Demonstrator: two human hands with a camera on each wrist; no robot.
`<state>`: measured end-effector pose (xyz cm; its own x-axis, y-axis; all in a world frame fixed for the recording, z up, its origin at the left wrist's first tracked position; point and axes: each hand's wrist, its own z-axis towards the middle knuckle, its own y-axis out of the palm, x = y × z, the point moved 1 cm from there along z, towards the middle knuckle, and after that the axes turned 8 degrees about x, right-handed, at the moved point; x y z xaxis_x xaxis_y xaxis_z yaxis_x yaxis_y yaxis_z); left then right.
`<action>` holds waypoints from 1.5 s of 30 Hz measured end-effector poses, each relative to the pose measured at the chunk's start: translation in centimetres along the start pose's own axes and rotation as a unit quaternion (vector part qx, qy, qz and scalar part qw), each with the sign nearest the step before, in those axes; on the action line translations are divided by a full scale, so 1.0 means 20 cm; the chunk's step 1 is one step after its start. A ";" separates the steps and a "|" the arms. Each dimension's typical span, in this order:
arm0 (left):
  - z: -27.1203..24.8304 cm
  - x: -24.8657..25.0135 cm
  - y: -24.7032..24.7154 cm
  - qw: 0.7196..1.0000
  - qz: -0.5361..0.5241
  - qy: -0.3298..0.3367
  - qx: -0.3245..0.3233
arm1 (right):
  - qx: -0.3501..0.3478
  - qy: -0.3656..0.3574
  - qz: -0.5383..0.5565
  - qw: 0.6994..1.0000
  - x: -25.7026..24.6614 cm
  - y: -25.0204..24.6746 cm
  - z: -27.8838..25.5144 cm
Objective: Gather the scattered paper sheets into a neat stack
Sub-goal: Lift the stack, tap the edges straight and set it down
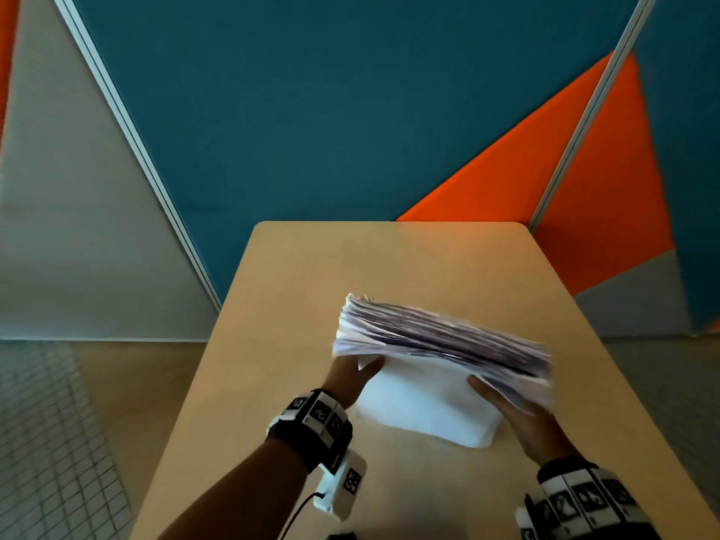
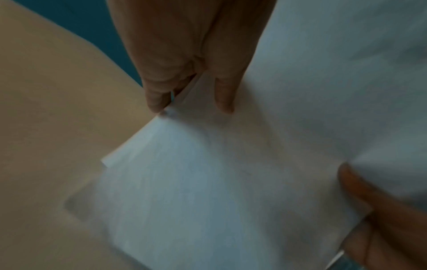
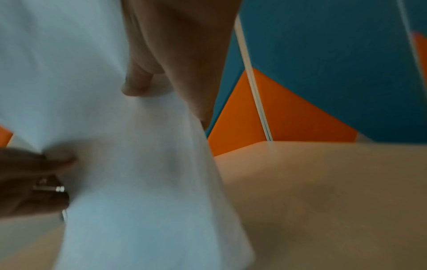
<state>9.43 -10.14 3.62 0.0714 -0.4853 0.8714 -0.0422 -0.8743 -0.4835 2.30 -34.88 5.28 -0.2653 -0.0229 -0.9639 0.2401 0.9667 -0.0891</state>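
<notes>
A thick stack of white paper sheets [image 1: 428,387] stands on edge, tilted, on the light wooden table [image 1: 296,290], its top edges fanned and blurred. My left hand [image 1: 350,374] grips the stack's left end, thumb on the near face. My right hand [image 1: 510,407] grips its right end the same way. The left wrist view has the paper stack [image 2: 208,182] close up, with my left hand [image 2: 191,87] pinching its edge and my right hand's thumb [image 2: 360,184] on the sheet. In the right wrist view the paper stack [image 3: 115,164] fills the left half, pinched by my right hand [image 3: 161,76].
The table's far edge [image 1: 389,224] meets a teal and orange partition wall [image 1: 350,111]. Bare tabletop lies beyond and to both sides of the stack. Tiled floor [image 1: 46,442] lies to the left of the table.
</notes>
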 end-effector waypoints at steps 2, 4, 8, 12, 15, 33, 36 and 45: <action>0.02 0.01 -0.01 0.999 -0.027 -0.001 0.028 | 0.039 -0.031 0.009 0.999 -0.03 0.00 0.01; 0.01 0.05 -0.04 0.996 -0.084 -0.019 0.038 | 0.059 -0.041 0.007 0.997 -0.08 0.01 0.02; 0.00 -0.01 0.01 0.992 -0.111 -0.054 -0.023 | 0.076 -0.070 0.020 0.994 -0.10 0.04 0.02; 0.01 0.02 0.01 0.985 -0.163 -0.050 -0.002 | 0.072 -0.115 0.074 0.988 -0.16 0.07 0.00; 0.01 0.04 -0.01 0.984 -0.174 -0.040 0.012 | 0.084 -0.121 0.080 0.986 -0.14 0.07 0.01; 0.01 0.32 -0.20 0.949 -0.289 0.029 -0.125 | -0.098 -0.006 0.027 0.995 -0.09 -0.14 0.13; 0.01 0.33 -0.21 0.951 -0.286 0.019 -0.116 | -0.103 -0.028 0.022 0.994 -0.15 -0.13 0.10; -0.09 0.37 -0.24 0.961 -0.235 0.138 0.046 | 0.056 -0.279 -0.048 0.958 -0.27 -0.06 -0.02</action>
<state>8.40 -9.49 12.65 -0.2061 -0.0279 0.9781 0.0197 -0.9995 -0.0244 3.03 -35.89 10.77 0.2409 -0.2728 -0.9314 0.3466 0.9206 -0.1800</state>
